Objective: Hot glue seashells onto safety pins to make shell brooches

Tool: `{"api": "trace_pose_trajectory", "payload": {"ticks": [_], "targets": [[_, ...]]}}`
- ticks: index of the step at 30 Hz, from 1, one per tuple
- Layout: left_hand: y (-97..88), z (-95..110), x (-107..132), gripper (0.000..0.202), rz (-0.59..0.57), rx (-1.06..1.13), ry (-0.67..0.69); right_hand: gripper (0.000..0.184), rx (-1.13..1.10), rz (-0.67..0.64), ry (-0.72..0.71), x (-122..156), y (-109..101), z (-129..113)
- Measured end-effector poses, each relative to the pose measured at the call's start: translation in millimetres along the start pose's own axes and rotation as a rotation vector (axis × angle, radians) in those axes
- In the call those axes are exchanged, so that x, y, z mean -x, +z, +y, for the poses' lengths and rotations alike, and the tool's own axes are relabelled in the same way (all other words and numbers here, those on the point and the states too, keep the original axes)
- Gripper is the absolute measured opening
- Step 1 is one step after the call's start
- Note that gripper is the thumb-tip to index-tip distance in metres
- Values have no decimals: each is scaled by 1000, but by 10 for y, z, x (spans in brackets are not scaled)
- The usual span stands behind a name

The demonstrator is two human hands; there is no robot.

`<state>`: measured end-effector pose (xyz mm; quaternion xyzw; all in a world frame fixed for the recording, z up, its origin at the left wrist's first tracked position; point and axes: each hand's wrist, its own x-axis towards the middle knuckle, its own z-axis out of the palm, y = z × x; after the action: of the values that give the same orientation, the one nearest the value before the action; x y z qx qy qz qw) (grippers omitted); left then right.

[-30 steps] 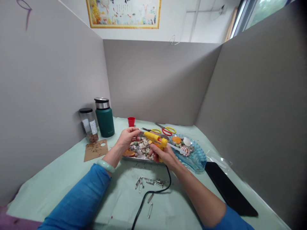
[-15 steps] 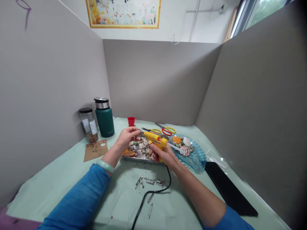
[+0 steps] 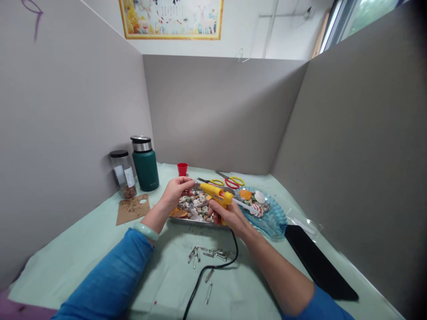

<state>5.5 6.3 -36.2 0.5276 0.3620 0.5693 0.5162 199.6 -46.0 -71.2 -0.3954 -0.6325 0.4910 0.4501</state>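
My right hand [image 3: 230,216] is wrapped round the grip of a yellow hot glue gun [image 3: 215,192], its nozzle facing left. A white glue stick [image 3: 245,205] pokes from the gun's back end, and a black cord hangs below. At the nozzle's tip, my left hand [image 3: 178,190] is closed in a pinch; whatever small thing sits between the fingertips cannot be made out. Both hands are over a metal tray [image 3: 193,222] of small seashells [image 3: 196,204]. Several safety pins [image 3: 213,253] lie scattered on the cloth in front of the tray.
A blue scalloped plate [image 3: 276,218] with shells stands right of the tray, beside a long black object [image 3: 320,266]. Scissors [image 3: 233,180] and a red cup [image 3: 182,169] lie behind. At left are a green flask [image 3: 146,166], a jar [image 3: 123,175] and brown card [image 3: 132,210]. Grey panels enclose the table.
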Motion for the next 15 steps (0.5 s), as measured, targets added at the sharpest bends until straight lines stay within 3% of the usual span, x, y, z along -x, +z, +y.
{"api": "trace_pose_trajectory", "payload": {"ticks": [15], "targets": [[10, 24, 13, 26, -25, 2, -2, 43, 21, 4, -7, 2, -4, -6]]}}
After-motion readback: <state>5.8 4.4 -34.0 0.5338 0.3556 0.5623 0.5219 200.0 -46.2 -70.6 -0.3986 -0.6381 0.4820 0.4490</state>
